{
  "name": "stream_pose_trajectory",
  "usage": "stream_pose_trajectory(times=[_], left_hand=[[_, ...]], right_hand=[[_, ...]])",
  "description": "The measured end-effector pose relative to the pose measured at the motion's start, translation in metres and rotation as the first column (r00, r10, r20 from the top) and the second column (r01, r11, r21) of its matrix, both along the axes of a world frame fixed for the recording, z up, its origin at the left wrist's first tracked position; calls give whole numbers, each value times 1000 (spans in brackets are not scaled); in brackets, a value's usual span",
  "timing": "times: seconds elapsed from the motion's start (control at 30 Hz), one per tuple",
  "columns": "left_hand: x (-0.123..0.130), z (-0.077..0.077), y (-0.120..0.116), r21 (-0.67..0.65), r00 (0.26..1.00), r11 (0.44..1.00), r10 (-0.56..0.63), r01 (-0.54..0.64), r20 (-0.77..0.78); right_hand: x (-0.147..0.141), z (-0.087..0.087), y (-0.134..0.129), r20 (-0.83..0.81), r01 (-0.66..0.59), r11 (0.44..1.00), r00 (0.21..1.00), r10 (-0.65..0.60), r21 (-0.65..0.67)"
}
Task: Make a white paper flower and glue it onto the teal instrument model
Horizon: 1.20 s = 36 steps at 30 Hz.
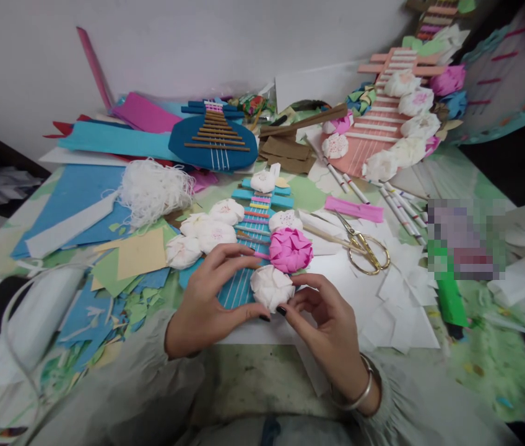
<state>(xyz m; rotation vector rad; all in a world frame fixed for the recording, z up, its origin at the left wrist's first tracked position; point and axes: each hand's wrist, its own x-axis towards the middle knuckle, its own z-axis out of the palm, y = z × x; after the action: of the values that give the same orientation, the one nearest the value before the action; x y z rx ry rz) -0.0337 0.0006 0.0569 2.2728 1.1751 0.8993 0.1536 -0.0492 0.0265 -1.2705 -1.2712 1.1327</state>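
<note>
A blue lute-shaped paper craft (237,286) lies in front of me, with white strings and coloured crossbars. White paper flowers (216,236) line its left side, and a bright pink paper flower (291,249) sits on the right. Just below the pink one is a white paper flower (272,288). My right hand (322,316) pinches its right edge between thumb and fingers. My left hand (216,297) curves over the blue body with fingers apart, its thumb tip at the flower's lower edge. The flower's underside is hidden.
Gold-handled scissors (368,253) lie to the right on white paper scraps (383,297). White string (155,192) is heaped at the left, above blue and green paper cuttings (104,310). A dark blue lute craft (213,139) and a pink flowered one (369,139) stand behind. Pens (402,214) lie at right.
</note>
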Motion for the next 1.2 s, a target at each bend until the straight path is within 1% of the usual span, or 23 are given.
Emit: stream_pose_trajectory(times=[0.1, 0.2, 0.3, 0.37, 0.57, 0.7, 0.87, 0.93, 1.07, 1.13, 1.2], left_hand=[[2, -2, -2, -56, 998, 998, -34, 31, -55], [5, -3, -1, -117, 997, 992, -59, 52, -52], [8, -1, 1, -170, 994, 981, -104, 97, -33], [8, 1, 3, -202, 992, 973, -121, 113, -26], [11, 3, 6, -258, 991, 960, -124, 108, -45], [13, 3, 7, -223, 992, 970, -111, 95, -60], [9, 2, 6, -164, 995, 984, -78, 67, -61], [7, 0, 5, -152, 995, 986, -79, 71, -52], [4, -2, 2, -126, 998, 991, -54, 52, -16], [3, -2, 0, -79, 999, 996, -37, 37, 1], [3, -1, -1, -18, 999, 999, -41, 41, 9]], right_hand=[[1, -1, 0, 51, -4, 1000, 999, 3, 30], [2, -2, 0, 118, 12, 997, 993, -21, 76], [2, -3, 0, 166, 22, 993, 985, -42, 117], [3, -4, 0, 177, 19, 992, 983, -41, 125], [3, -4, 0, 171, 32, 992, 984, -52, 119], [2, -5, 0, 156, 27, 995, 987, -41, 94], [8, -4, 1, 90, 26, 997, 995, -33, 77], [12, -3, 1, 93, 68, 994, 993, -76, 88], [21, -1, 4, 161, 180, 972, 966, -204, 148], [24, -1, 5, 170, 211, 968, 958, -232, 133], [26, -2, 5, 137, 233, 969, 960, -242, 82]])
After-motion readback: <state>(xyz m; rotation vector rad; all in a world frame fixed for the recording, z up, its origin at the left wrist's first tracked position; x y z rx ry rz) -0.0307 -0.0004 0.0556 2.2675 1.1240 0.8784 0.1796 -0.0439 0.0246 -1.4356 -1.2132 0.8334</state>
